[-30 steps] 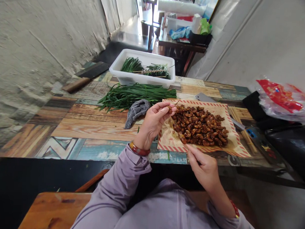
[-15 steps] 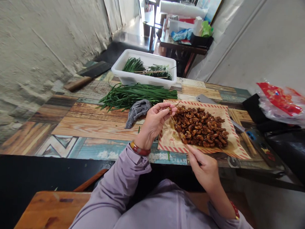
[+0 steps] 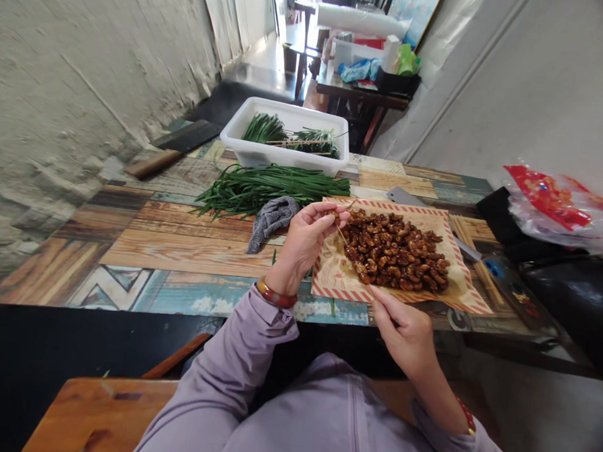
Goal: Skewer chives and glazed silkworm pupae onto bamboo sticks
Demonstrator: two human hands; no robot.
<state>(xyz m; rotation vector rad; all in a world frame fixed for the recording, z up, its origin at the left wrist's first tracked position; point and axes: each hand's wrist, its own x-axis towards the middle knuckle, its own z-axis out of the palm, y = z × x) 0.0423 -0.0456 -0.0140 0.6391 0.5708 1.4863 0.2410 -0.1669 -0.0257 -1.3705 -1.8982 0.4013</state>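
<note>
My left hand (image 3: 308,236) pinches a small brown glazed piece of food (image 3: 336,218) at the upper end of a thin wooden skewer (image 3: 341,236). Lower down, my right hand (image 3: 404,332) closes its fingers on the other end of that skewer, which slants between both hands. Another brown piece appears to sit on it near my right fingertips. Just behind the skewer lies a heap of shiny dark brown pieces (image 3: 399,252), spread on a paper sheet (image 3: 332,280) with a red striped border.
A grey cloth (image 3: 273,222) and a pile of long green leaves (image 3: 278,189) lie left of the paper. Behind them stands a white tub (image 3: 284,158) holding tied greens and skewers. A cleaver (image 3: 178,149) rests far left. Bare skewers (image 3: 482,272) and a red-printed plastic bag (image 3: 550,198) are at right.
Both hands hold nearly the same pose on the skewer. The view has shifted very slightly.
</note>
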